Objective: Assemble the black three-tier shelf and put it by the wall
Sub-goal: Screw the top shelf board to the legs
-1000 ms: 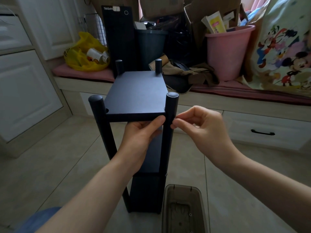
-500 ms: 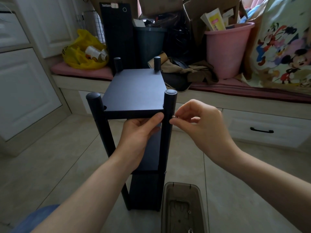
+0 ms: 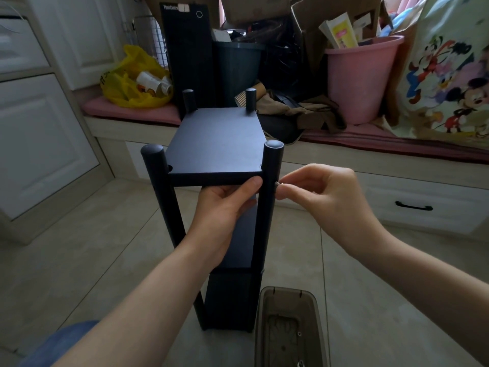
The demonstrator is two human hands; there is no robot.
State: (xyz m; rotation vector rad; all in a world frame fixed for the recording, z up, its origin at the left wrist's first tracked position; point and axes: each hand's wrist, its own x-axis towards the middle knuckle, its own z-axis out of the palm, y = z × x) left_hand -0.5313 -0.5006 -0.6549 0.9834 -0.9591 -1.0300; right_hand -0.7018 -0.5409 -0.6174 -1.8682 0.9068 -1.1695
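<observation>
The thumb and forefinger of the right hand [image 3: 325,197] pinch a small silvery screw [image 3: 279,184], its tip touching the outer side of the near right post [image 3: 268,207]; the other fingers are loosely curled behind. The left hand [image 3: 225,207] grips the front edge of the top board [image 3: 217,144], thumb flat along the edge and fingers hidden underneath. The board is matt, flat and rectangular. The four posts are smooth, round rods with capped tops. The black three-tier shelf [image 3: 230,298] stands upright on pale glossy floor tiles [image 3: 92,247], in front of a cluttered window seat [image 3: 397,186]. A smoky translucent plastic box [image 3: 260,313] sits just beside its near right foot. Behind are a pink bucket [image 3: 357,83], a yellow plastic bag [image 3: 124,96] and a dark bin [image 3: 235,72].
</observation>
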